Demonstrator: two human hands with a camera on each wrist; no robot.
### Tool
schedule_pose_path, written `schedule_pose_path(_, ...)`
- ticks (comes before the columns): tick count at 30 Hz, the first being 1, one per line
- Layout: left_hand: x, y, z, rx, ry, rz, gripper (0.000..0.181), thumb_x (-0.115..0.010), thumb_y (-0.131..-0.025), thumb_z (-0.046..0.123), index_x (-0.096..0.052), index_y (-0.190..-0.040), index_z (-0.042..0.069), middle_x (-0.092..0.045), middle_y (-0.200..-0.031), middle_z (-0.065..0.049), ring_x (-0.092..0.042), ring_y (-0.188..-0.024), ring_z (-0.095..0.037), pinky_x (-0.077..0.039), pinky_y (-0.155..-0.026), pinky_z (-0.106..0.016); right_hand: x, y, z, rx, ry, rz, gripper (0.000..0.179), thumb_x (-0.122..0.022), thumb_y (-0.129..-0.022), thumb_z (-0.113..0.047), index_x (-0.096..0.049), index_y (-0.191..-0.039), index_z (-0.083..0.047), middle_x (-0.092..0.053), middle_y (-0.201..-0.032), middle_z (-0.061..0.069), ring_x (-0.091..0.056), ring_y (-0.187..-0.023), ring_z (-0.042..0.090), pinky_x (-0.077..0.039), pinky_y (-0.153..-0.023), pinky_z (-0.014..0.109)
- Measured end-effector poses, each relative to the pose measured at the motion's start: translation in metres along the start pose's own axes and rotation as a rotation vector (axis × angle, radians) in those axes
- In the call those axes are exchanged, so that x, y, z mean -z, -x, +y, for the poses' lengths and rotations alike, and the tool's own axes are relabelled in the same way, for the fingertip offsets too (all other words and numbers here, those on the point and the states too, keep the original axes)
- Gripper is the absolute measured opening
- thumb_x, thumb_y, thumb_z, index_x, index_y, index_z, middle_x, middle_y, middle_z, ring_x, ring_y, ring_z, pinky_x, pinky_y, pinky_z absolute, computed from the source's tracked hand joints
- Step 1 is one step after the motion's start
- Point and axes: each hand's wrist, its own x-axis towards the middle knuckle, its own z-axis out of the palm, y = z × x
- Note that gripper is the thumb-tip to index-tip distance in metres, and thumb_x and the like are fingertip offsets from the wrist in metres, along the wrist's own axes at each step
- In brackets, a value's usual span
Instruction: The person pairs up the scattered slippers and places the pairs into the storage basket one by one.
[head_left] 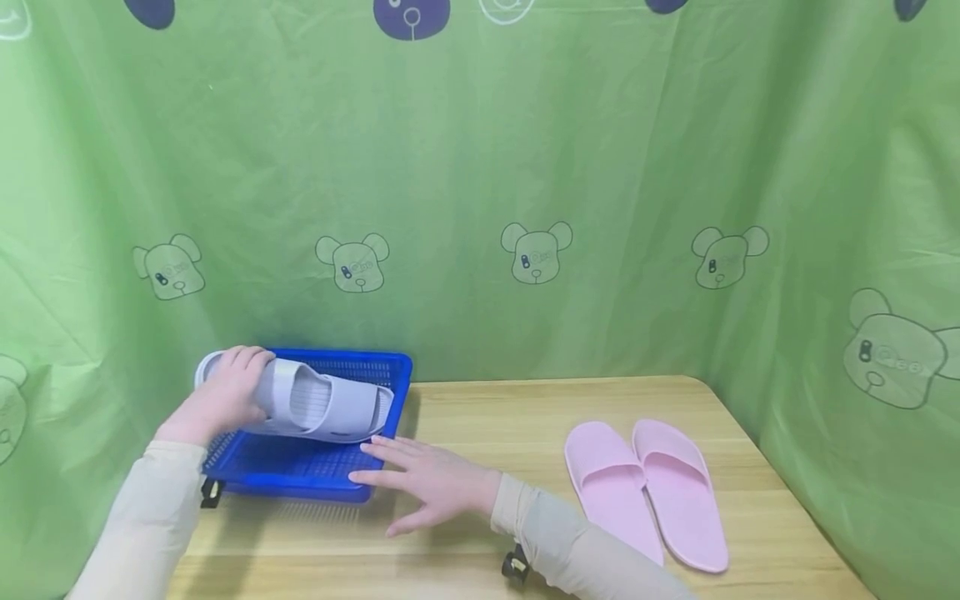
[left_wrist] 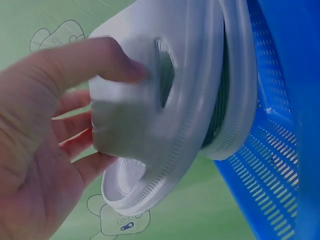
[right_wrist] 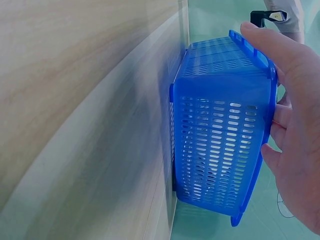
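Observation:
My left hand (head_left: 228, 394) grips the upper of two stacked pale grey slippers (head_left: 311, 404), near their left end, over the blue plastic basket (head_left: 300, 482). In the left wrist view, the thumb of that hand (left_wrist: 45, 130) presses on the slipper's upper (left_wrist: 127, 107) beside a slot, with fingers on its other side. A second grey slipper (left_wrist: 237, 100) lies against the first. My right hand (head_left: 438, 482) has its fingers spread at the basket's right rim. In the right wrist view, the fingers of this hand (right_wrist: 300, 110) lie along the rim; whether they press on it is hard to tell.
A pair of pink slippers (head_left: 686, 508) lies side by side on the right of the wooden table (head_left: 487, 408), partly behind the right sleeve (head_left: 570, 533). A green curtain (head_left: 450, 167) with bear prints hangs behind and on both sides.

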Motion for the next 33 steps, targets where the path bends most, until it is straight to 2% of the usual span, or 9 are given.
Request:
schedule_pose_path(3,0.001,0.000,0.002,0.009,0.016,-0.009,0.078,-0.081,-0.060,0.018,-0.051,-0.126,-0.012,-0.053,-0.125,-0.033,-0.041,-0.120,-0.051,-0.032,-0.107,-0.065,-0.001,0.000,0.001,0.003,0.003,0.004,0.086,-0.054,-0.087,-0.065,-0.019,-0.156,-0.027,-0.019,-0.163,0.013,-0.018,-0.151,0.030,-0.019,-0.124,0.043)
schedule_pose_path(7,0.000,-0.001,0.006,0.012,-0.011,0.006,0.072,-0.075,-0.071,0.030,-0.054,-0.129,-0.008,-0.054,-0.127,-0.032,-0.042,-0.122,-0.052,-0.034,-0.107,-0.064,-0.002,-0.001,0.002,0.004,0.003,0.009,0.086,-0.054,-0.087,-0.065,-0.019,-0.156,-0.028,-0.017,-0.163,0.012,-0.018,-0.151,0.029,-0.019,-0.124,0.043)
schedule_pose_path(13,-0.007,-0.002,0.007,0.025,-0.035,0.057,0.068,-0.073,-0.078,0.040,-0.057,-0.128,-0.003,-0.057,-0.125,-0.030,-0.044,-0.121,-0.052,-0.035,-0.106,-0.063,0.000,0.000,0.001,-0.007,-0.018,0.005,0.085,-0.054,-0.087,-0.066,-0.019,-0.156,-0.030,-0.016,-0.164,0.009,-0.017,-0.152,0.028,-0.017,-0.124,0.042)
schedule_pose_path(17,-0.009,-0.005,0.009,0.073,-0.004,0.072,0.069,-0.074,-0.080,0.042,-0.056,-0.129,-0.002,-0.056,-0.126,-0.029,-0.044,-0.122,-0.051,-0.034,-0.106,-0.063,-0.001,0.000,0.001,-0.013,-0.027,0.009,0.085,-0.055,-0.087,-0.065,-0.019,-0.156,-0.030,-0.016,-0.164,0.008,-0.016,-0.152,0.028,-0.017,-0.123,0.042)
schedule_pose_path(24,-0.012,-0.010,0.010,0.178,0.050,0.041,0.069,-0.066,-0.088,0.046,-0.051,-0.135,-0.002,-0.050,-0.134,-0.031,-0.039,-0.127,-0.050,-0.031,-0.109,-0.065,-0.004,0.000,0.003,-0.010,-0.024,0.017,0.085,-0.054,-0.087,-0.066,-0.019,-0.156,-0.031,-0.016,-0.164,0.008,-0.015,-0.152,0.027,-0.018,-0.123,0.042)
schedule_pose_path(33,-0.020,-0.018,0.002,0.247,0.138,0.059,0.067,-0.058,-0.093,0.046,-0.047,-0.138,-0.003,-0.046,-0.137,-0.032,-0.034,-0.130,-0.054,-0.026,-0.110,-0.067,-0.008,-0.001,0.005,-0.005,-0.023,0.024,0.085,-0.053,-0.087,-0.067,-0.018,-0.156,-0.032,-0.016,-0.164,0.008,-0.018,-0.151,0.030,-0.019,-0.123,0.043)
